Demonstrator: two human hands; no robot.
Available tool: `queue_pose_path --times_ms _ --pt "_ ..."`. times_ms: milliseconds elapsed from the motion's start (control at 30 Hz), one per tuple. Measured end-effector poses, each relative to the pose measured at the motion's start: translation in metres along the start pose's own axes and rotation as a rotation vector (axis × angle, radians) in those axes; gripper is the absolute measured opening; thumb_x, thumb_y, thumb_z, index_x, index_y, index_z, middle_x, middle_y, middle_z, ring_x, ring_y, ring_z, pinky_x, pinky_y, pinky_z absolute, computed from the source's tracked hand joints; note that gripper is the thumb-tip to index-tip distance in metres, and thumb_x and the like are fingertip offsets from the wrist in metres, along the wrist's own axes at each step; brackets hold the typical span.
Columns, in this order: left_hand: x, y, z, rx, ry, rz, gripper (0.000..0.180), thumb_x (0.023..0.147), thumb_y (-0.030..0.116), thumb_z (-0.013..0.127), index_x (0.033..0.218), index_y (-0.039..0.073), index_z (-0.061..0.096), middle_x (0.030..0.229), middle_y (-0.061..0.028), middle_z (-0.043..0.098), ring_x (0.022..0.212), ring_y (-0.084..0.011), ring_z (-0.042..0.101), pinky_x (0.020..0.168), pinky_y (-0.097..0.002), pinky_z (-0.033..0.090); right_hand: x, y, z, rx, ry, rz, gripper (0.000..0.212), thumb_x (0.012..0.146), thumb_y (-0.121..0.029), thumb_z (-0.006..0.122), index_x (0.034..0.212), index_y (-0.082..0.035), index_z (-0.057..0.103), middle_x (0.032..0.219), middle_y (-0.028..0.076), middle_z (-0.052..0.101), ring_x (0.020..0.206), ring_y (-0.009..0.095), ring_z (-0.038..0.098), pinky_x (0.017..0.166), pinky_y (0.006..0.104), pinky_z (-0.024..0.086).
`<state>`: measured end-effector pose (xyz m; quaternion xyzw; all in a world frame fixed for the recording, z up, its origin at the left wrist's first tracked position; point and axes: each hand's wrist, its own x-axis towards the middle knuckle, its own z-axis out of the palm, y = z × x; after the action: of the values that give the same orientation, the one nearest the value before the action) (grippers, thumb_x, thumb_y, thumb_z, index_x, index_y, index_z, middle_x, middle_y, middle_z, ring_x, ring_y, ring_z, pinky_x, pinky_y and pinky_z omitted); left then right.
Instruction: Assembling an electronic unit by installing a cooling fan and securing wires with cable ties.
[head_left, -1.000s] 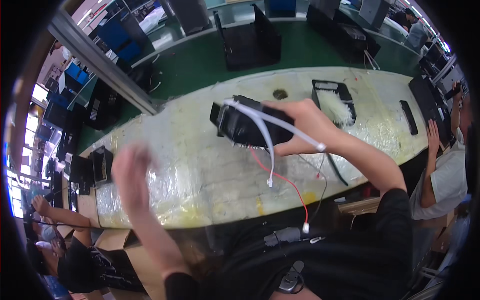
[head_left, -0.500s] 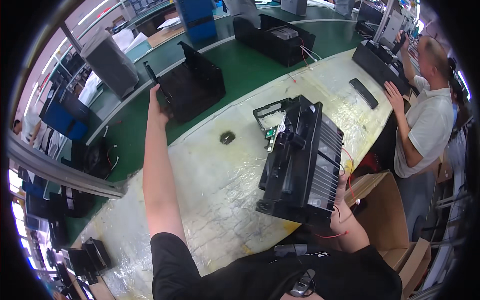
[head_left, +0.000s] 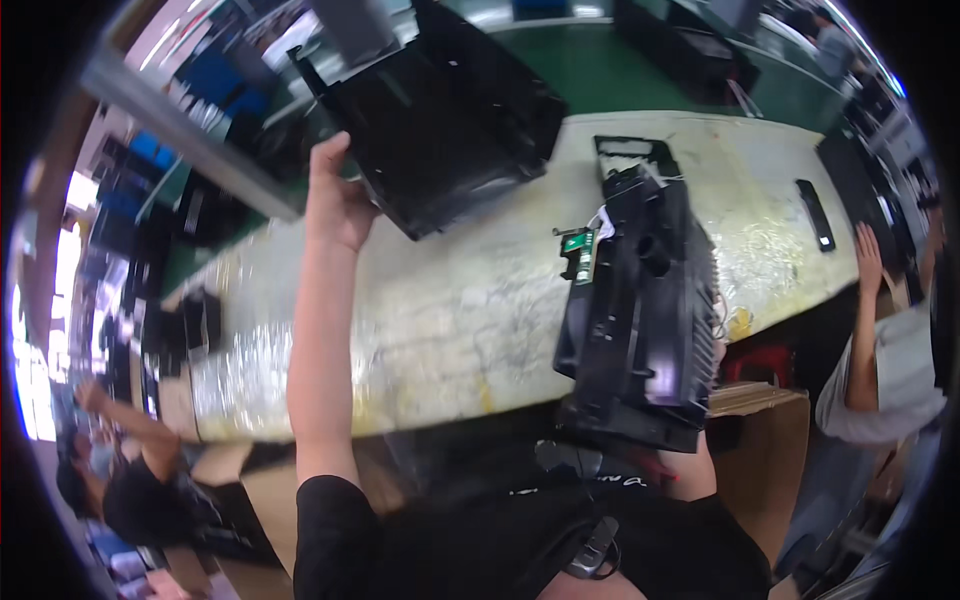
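Observation:
My left hand (head_left: 340, 195) grips the near left edge of a black plastic housing (head_left: 440, 120), an open, box-like shell with raised side walls. The shell is tilted and overhangs the far edge of the table. On my right, a long black plastic assembly (head_left: 640, 330) with slatted vents along its right side is held up close to my body. A small green circuit board (head_left: 585, 255) with white wires sits on its left side. My right hand (head_left: 719, 318) holds this assembly from the right; most of its fingers are hidden behind it.
A film-covered table (head_left: 450, 310) lies before me, with a green conveyor (head_left: 560, 70) beyond. A flat black part (head_left: 815, 215) rests at right, near a co-worker's hand (head_left: 868, 260). Cardboard boxes (head_left: 765, 450) stand below the near edge. A metal post (head_left: 190, 135) rises at left.
The black housing has come off the green conveyor toward me in my left hand, and now hangs partly over the table. My view has turned, and the vented assembly stands more upright.

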<state>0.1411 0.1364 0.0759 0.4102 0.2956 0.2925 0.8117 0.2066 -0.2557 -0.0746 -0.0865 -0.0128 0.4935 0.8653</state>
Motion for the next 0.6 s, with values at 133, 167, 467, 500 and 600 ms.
queue_pose_path --times_ms 133,167,467,500,600 --pt "-0.106 -0.045 -0.034 0.003 0.057 0.092 0.056 0.08 0.038 0.065 0.126 0.008 0.054 0.119 -0.0122 0.063 0.107 -0.0286 0.062 0.097 -0.0425 0.047 -0.06 -0.017 -0.004 -0.019 0.033 0.173 0.076 0.078 -0.034 0.073 0.139 -0.001 0.044 0.134 0.018 0.054 0.12 0.031 0.057 0.103 0.0468 0.046" --pt "-0.123 -0.055 -0.032 -0.025 0.042 0.051 0.054 0.081 0.035 0.064 0.125 0.006 0.054 0.116 -0.0098 0.065 0.107 -0.0257 0.063 0.094 -0.0398 0.05 0.037 -0.03 0.017 -0.028 0.04 0.168 0.076 0.077 -0.034 0.073 0.139 -0.001 0.044 0.134 0.018 0.054 0.119 0.031 0.057 0.103 0.0469 0.046" --pt "-0.213 -0.102 -0.067 -0.088 0.124 0.036 0.106 0.08 0.025 0.074 0.15 0.0 -0.001 0.112 -0.0129 0.059 0.094 -0.0196 0.06 0.08 -0.0366 0.049 0.102 -0.022 0.049 -0.109 0.124 0.346 0.074 0.077 -0.031 0.072 0.139 -0.001 0.044 0.133 0.018 0.055 0.119 0.031 0.057 0.103 0.047 0.046" --pt "-0.209 -0.096 -0.07 -0.073 0.129 0.066 0.107 0.082 0.028 0.075 0.151 0.0 -0.003 0.112 -0.0121 0.06 0.092 -0.0184 0.059 0.078 -0.0366 0.048 0.113 -0.019 0.051 -0.124 0.13 0.35 0.074 0.077 -0.031 0.072 0.139 -0.001 0.044 0.133 0.018 0.055 0.119 0.031 0.057 0.103 0.047 0.047" --pt "-0.152 -0.053 -0.11 -0.057 0.051 -0.112 0.086 0.086 0.045 0.069 0.143 0.004 0.021 0.113 -0.0106 0.06 0.091 -0.0204 0.06 0.081 -0.0402 0.049 0.12 -0.015 0.065 -0.148 0.15 0.348 0.074 0.077 -0.03 0.071 0.139 -0.001 0.044 0.133 0.018 0.055 0.119 0.031 0.057 0.102 0.047 0.047"
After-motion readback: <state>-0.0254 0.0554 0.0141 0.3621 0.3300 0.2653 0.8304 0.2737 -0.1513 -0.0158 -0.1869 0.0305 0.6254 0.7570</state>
